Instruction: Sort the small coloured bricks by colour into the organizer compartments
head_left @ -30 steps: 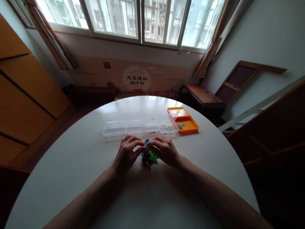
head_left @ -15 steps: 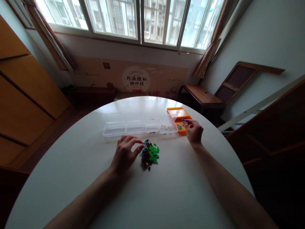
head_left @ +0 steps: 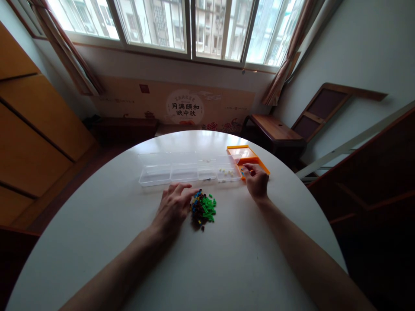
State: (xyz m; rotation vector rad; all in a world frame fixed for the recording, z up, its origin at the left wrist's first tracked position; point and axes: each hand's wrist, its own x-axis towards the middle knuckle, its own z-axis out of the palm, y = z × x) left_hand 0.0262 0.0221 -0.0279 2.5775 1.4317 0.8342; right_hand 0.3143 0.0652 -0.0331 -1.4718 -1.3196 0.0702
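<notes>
A small heap of tiny bricks (head_left: pixel 204 208), green, blue and dark brown, lies in the middle of the round white table (head_left: pixel 207 268). My left hand (head_left: pixel 171 208) rests on the table just left of the heap, fingers loosely stretched and their tips touching its edge. My right hand (head_left: pixel 256 179) is farther off to the right, over the near compartment of the orange tray (head_left: pixel 248 153). Its fingers are curled down in a pinch, and what they hold is hidden.
A long clear box (head_left: pixel 168 172) with several compartments lies behind the heap; its right compartment holds a few pale pieces (head_left: pixel 226 172). The orange tray sits against its right end. Beyond the table are a window, a wooden bench and cabinets.
My right hand left the heap, carried a small blue piece to the orange tray and has dropped lower over it. My left hand stayed by the heap, fingers flatter.
</notes>
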